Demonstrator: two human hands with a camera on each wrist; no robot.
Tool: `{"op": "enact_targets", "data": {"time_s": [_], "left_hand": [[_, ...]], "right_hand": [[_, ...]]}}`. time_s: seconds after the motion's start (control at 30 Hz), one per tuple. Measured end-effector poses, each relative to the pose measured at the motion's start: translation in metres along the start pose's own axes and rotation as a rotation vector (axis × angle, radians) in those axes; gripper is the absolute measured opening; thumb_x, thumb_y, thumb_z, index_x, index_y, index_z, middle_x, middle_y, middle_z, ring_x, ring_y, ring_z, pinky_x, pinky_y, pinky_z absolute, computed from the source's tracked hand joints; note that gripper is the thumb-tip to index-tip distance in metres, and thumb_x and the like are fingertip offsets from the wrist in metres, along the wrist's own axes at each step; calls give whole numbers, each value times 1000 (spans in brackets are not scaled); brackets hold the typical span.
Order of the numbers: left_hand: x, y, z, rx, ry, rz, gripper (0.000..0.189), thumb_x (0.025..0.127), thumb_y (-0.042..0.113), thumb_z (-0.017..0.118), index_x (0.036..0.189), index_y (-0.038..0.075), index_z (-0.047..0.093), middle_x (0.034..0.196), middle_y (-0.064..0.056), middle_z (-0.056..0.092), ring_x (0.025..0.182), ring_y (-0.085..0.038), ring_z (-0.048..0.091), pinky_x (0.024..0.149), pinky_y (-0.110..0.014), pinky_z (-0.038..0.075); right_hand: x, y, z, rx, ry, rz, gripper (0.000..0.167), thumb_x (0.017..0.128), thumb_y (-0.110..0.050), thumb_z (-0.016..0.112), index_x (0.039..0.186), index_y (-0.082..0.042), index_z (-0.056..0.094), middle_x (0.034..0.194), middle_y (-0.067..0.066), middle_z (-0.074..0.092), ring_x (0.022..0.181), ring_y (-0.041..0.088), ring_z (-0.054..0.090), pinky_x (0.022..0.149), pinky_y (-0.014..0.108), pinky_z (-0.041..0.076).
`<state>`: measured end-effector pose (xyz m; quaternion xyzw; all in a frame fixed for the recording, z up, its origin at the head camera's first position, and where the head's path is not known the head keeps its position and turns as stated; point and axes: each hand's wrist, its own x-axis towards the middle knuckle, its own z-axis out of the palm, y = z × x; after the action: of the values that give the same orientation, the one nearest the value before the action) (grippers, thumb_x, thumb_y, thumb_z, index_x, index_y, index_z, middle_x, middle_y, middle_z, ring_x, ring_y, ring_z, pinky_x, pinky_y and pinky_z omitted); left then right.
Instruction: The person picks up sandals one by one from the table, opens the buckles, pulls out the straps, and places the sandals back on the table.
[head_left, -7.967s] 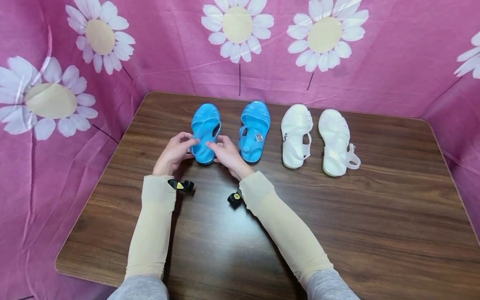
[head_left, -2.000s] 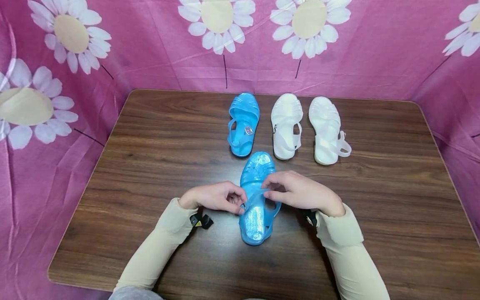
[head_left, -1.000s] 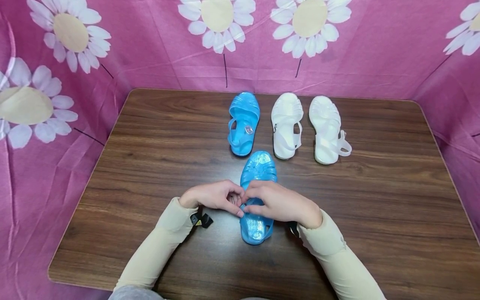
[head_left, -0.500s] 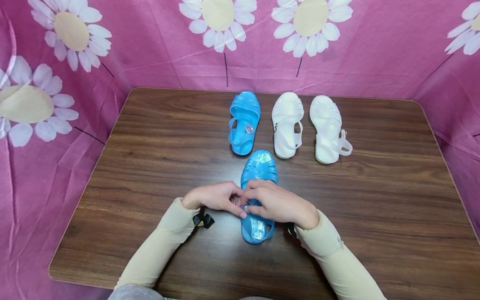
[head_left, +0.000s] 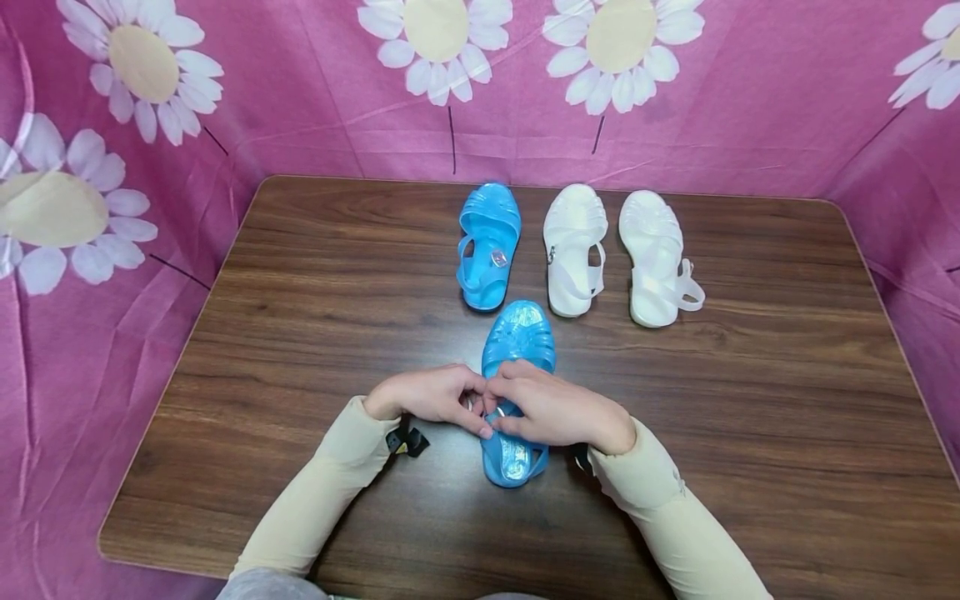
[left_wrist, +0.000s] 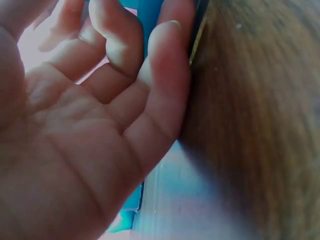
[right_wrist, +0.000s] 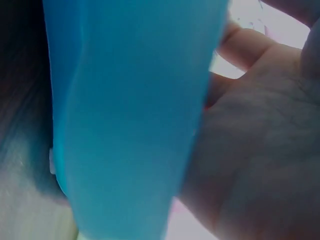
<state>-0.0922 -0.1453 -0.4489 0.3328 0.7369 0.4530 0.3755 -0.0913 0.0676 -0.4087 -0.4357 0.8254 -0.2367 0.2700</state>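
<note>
A blue jelly sandal [head_left: 519, 333] lies on the table with its toe pointing away from me. At its left edge, near the ankle strap's fastening, the fingers and thumb of my left hand [head_left: 433, 397] pinch the side of the shoe. My right hand [head_left: 561, 410] reaches across the top and pinches the strap at that same spot, fingertips meeting those of the left. The fastening is mostly hidden under the fingers. Curled fingers of the left hand [left_wrist: 95, 125] fill the left wrist view. Blue sandal plastic [right_wrist: 130, 120] stands close before the right palm [right_wrist: 255, 145] in the right wrist view.
Behind it, a second blue sandal [head_left: 489, 287] and two white sandals [head_left: 573, 223] stand in a row near the back of the brown wooden table [head_left: 330, 275]. A pink cloth with daisies [head_left: 510, 142] hangs around the back and sides.
The worked blue sandal came from the row's left end to the front middle. My right hand then brought the strap leftward to my left fingers. Over the last half second both hands barely move.
</note>
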Motion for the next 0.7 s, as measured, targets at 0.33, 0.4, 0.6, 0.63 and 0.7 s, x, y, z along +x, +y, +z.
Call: {"op": "enact_targets", "data": {"time_s": [0.33, 0.4, 0.6, 0.63, 0.7], "left_hand": [[0, 0, 1, 25, -8, 6, 9, 92, 21, 66, 95, 13, 68, 77, 11, 57, 70, -2, 50, 65, -18, 42], [0, 0, 1, 26, -7, 9, 9, 92, 21, 66, 95, 13, 69, 77, 12, 56, 70, -1, 49, 64, -17, 42], [1, -3, 1, 25, -2, 27, 8, 91, 20, 68, 94, 12, 69, 74, 11, 54, 67, -2, 49, 63, -17, 40], [1, -4, 1, 23, -1, 25, 9, 91, 20, 68, 95, 12, 69, 74, 10, 54, 68, -2, 49, 63, -17, 40], [0, -5, 1, 16, -1, 23, 9, 90, 20, 68, 95, 12, 70, 74, 10, 55, 68, -3, 49, 63, -18, 41]], "right_hand": [[6, 5, 4, 74, 33, -28, 13, 94, -20, 60, 82, -25, 58, 93, -7, 54, 92, 14, 46, 83, 31, 38], [7, 6, 4, 80, 23, -29, 13, 94, -20, 59, 82, -25, 58, 93, -5, 54, 91, 14, 46, 82, 31, 38], [8, 10, 3, 115, -3, -51, 10, 94, -18, 59, 85, -22, 59, 93, 3, 54, 90, 19, 47, 79, 30, 37], [8, 10, 2, 124, -9, -52, 11, 95, -18, 59, 85, -23, 59, 93, 3, 54, 91, 20, 47, 79, 30, 37], [8, 11, 2, 142, -21, -55, 11, 95, -19, 58, 85, -23, 58, 93, 2, 53, 91, 21, 47, 79, 29, 37]]}}
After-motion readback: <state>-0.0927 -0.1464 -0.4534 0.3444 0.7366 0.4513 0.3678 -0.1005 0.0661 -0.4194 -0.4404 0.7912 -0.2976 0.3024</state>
